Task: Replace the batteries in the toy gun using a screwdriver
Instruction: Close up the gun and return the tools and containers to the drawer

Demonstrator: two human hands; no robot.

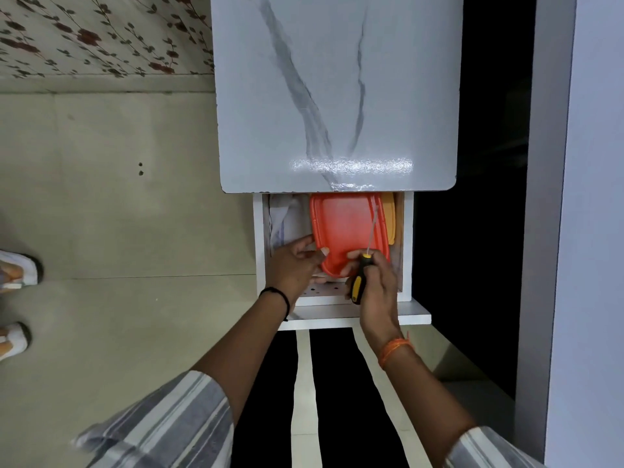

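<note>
Drawer: a white open drawer (332, 300) pulled out below the white marble-patterned tabletop (337, 96), in the centre of the frame.
Drawer contents: an orange-red flat plastic lid (341, 228) lying over a yellow plastic lid (389, 214) at the drawer's right side; a white cloth or bag (283, 221) at the drawer's left side.
Screwdriver: a black-and-yellow-handled screwdriver (360, 278) with a thin metal shaft pointing up the frame across the orange-red lid; it sits just right of centre, over the near part of the drawer.
Right hand (374, 288): clenched around the screwdriver's handle, an orange thread band at the wrist.
Left hand (293, 268): inside the drawer, fingers and thumb pinching the near left edge of the orange-red lid; a black band at the wrist.
Sleeves: grey-and-white striped, at the bottom of the frame.
Floor: pale tiles at left, with white shoes (17, 268) at the left edge.
Toy gun: cannot be made out in this view.
</note>
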